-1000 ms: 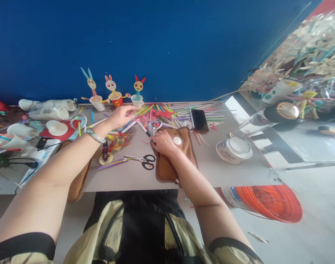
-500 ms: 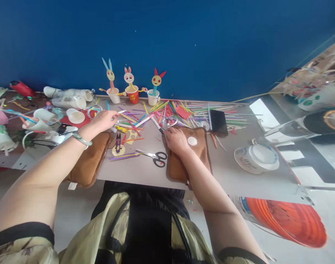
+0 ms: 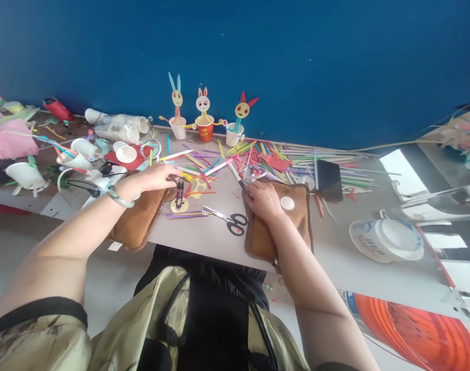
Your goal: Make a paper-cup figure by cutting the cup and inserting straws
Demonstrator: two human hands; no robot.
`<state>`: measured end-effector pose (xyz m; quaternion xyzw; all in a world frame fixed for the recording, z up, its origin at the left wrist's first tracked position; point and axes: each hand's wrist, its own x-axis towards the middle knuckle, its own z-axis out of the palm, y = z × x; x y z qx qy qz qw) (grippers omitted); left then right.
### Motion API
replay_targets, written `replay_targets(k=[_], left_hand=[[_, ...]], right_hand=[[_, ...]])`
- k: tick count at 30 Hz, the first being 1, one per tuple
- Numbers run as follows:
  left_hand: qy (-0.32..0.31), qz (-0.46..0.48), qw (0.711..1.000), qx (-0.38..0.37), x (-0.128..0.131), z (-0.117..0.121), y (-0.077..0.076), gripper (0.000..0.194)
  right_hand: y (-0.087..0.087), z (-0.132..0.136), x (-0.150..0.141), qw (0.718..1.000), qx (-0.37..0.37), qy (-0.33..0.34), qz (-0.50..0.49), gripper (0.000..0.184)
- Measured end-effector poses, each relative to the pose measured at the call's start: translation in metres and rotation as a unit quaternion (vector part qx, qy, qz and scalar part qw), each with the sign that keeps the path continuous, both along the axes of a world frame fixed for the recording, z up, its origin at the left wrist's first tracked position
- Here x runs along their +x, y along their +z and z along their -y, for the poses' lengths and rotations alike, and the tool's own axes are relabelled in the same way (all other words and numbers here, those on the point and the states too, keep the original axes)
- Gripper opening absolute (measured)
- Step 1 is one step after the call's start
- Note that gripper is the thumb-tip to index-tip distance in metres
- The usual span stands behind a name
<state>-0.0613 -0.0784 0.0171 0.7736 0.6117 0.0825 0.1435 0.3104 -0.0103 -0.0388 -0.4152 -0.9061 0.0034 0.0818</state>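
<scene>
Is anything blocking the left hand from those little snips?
Nothing visible: the snips lie just on the near side of the left hand; the yellow marker lies off to the right.

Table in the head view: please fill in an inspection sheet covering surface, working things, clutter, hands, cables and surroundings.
Surface: grey table, heavily covered toward the back.
Working things: scissors and snips lie between two brown pads.
Clutter: coloured strips in a loose heap; paper cups at left.
Hands: left hand near the snips, right hand on the right one of the pads; grips unclear.
Cables: black cable at left.
Surroundings: blue wall behind; orange bucket at lower right.
</scene>
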Motion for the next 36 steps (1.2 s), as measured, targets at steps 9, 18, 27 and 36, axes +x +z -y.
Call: replay_targets(k=[9, 18, 27, 36], left_hand=[[-0.088, -0.04, 0.994, -0.047, 0.032, 0.034, -0.007, 0.019], [-0.147, -0.06, 0.987, -0.003, 0.059, 0.066, -0.026, 0.02], [-0.056, 0.005, 0.998, -0.028, 0.044, 0.061, 0.011, 0.018], [0.079, 0.593, 0.758, -0.261, 0.083, 0.008, 0.006, 0.03]], right_hand=[[-0.002, -0.002, 0.001, 1.0, 0.003, 0.008, -0.006, 0.027], [-0.006, -0.002, 0.001, 1.0, 0.004, 0.009, -0.021, 0.028], [-0.007, -0.002, 0.001, 0.999, 0.0, 0.019, -0.041, 0.028], [0.025, 0.017, -0.02, 0.954, -0.085, 0.082, -0.274, 0.027]])
